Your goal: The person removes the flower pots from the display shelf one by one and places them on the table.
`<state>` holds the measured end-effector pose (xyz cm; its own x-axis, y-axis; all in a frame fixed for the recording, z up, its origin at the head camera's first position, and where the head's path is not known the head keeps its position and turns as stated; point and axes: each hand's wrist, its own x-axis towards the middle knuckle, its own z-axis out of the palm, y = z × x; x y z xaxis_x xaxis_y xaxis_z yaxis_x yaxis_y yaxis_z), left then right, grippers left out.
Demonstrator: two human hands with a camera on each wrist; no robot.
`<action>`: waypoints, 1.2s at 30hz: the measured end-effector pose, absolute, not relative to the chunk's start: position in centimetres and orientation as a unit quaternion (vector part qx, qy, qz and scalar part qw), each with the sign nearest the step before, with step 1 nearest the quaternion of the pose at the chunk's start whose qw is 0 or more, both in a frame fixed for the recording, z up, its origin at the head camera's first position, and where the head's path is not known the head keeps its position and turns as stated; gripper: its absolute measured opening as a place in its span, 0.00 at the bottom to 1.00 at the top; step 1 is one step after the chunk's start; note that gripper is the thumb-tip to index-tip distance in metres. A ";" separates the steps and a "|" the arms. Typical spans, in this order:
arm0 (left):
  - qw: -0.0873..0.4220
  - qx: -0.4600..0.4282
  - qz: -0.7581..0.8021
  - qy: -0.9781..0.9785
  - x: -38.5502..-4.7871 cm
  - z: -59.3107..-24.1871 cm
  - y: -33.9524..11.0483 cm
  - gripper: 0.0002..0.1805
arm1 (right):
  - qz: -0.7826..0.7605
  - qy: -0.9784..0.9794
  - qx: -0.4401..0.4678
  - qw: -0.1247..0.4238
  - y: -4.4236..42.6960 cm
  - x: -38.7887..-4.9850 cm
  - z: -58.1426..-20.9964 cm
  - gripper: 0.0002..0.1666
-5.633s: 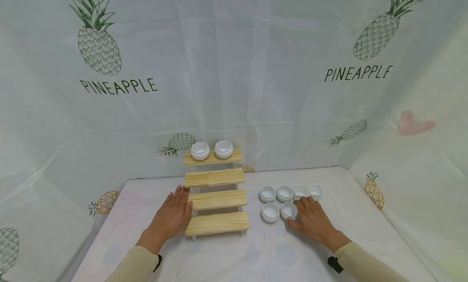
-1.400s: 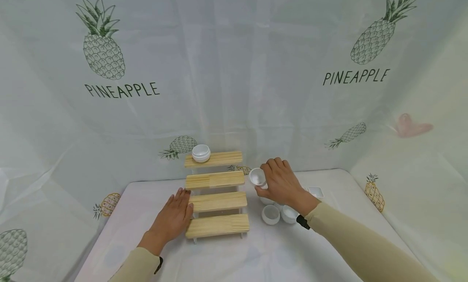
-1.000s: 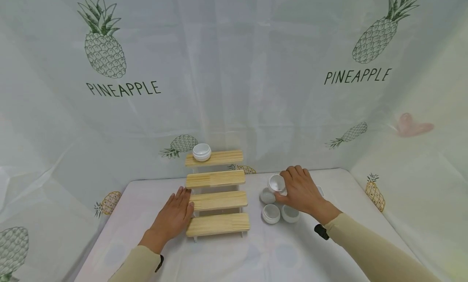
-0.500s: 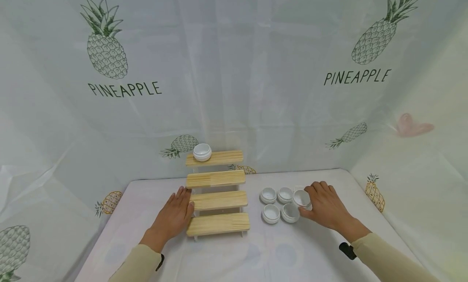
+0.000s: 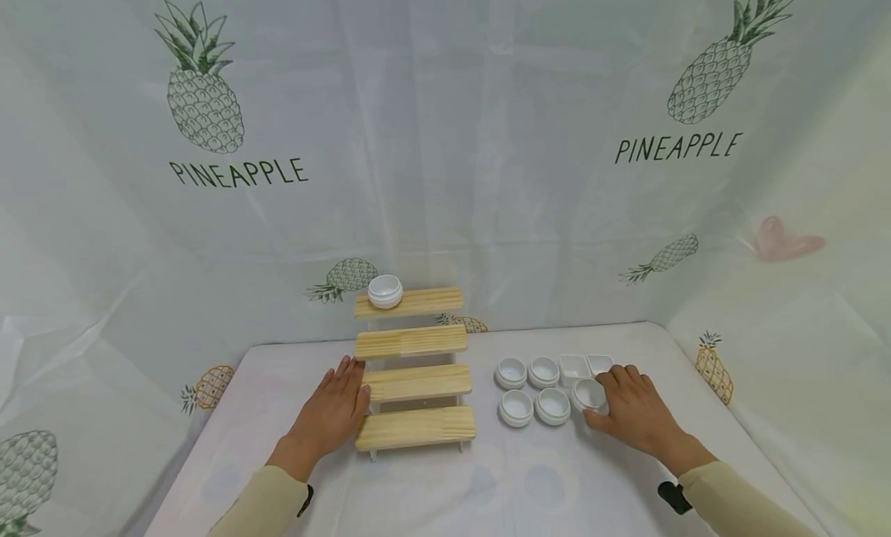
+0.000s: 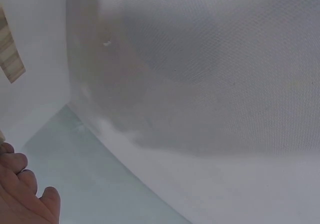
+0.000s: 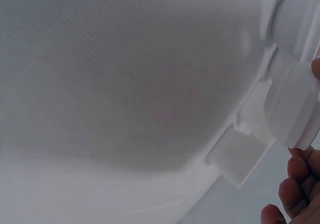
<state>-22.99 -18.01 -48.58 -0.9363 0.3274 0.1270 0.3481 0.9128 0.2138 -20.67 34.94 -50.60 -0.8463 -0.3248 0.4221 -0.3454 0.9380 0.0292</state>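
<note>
My right hand [image 5: 633, 413] pinches a small round white bowl [image 5: 589, 396] between thumb and fingers, at the right end of the front row of bowls. The right wrist view shows this bowl [image 7: 290, 106] close up, with fingertips on its rim. Whether it touches the table I cannot tell. At the left, my left hand [image 5: 327, 413] lies with straight fingers against the side of a four-step wooden rack [image 5: 415, 384]. Only part of the left hand [image 6: 25, 194] shows in the left wrist view. One more white bowl [image 5: 385, 292] stands on the rack's top step, at its left end.
Several round white bowls, among them a front-left bowl [image 5: 516, 408], stand grouped right of the rack. Behind the held bowl are two square white dishes [image 5: 574, 367]. A pale cloth covers the table [image 5: 418, 498], and a pineapple-print curtain [image 5: 445, 135] hangs behind.
The right-hand bowl from the rack's top step has been lifted off. My right hand has carried it rightward and down, to beside the other bowls. My left hand has stayed at the rack.
</note>
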 end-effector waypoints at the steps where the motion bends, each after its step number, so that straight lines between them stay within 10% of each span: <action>1: 0.041 -0.172 -0.115 -0.977 -23.0 -48.6 -18.0 0.35 | 0.024 -0.961 0.173 0.213 35.0 -20.7 -50.8 0.33; 36: 0.043 -0.174 -0.127 -0.976 -23.1 -48.7 -18.1 0.35 | 0.034 -0.964 0.176 0.198 35.0 -21.1 -51.7 0.35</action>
<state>-23.09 -18.10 -48.72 -0.9359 0.3286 0.1273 0.3502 0.9071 0.2336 -21.14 35.00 -51.66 -0.8593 -0.3261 0.3940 -0.3532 0.9356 0.0041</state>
